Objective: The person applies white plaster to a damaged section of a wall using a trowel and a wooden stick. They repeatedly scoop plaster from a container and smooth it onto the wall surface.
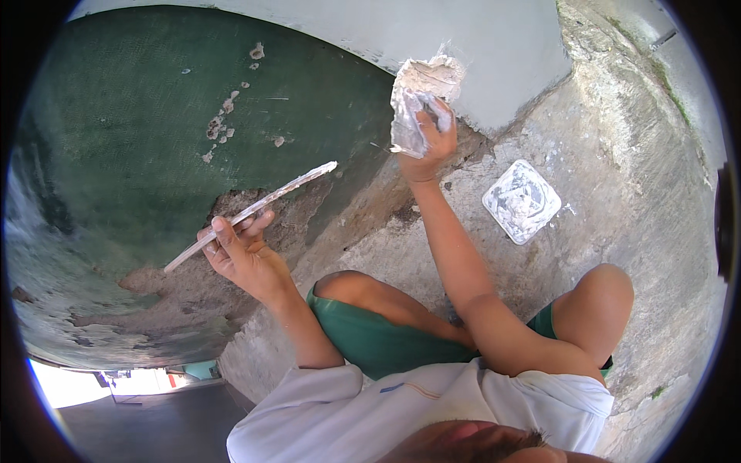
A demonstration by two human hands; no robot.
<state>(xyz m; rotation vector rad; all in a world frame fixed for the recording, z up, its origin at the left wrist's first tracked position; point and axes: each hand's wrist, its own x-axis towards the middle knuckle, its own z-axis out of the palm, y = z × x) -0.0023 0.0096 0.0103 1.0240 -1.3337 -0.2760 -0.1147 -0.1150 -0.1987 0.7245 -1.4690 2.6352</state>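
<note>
My left hand grips a long, thin, pale strip smeared with white paste, held in front of the green wall with its crumbled, flaking lower part. My right hand is raised at the border of the green and pale grey surfaces, fingers wrapped round a flat, paste-coated scraper. A thick smear of off-white paste shows just above these fingers; whether it is on the scraper or the wall, I cannot tell. A square white container lid with paste on it lies on the ground right of my right forearm.
Rough concrete runs along the right and under my bent knees. The grey surface forms a curved edge above the green wall. At the lower left, dark paving extends toward a bright opening with small distant objects.
</note>
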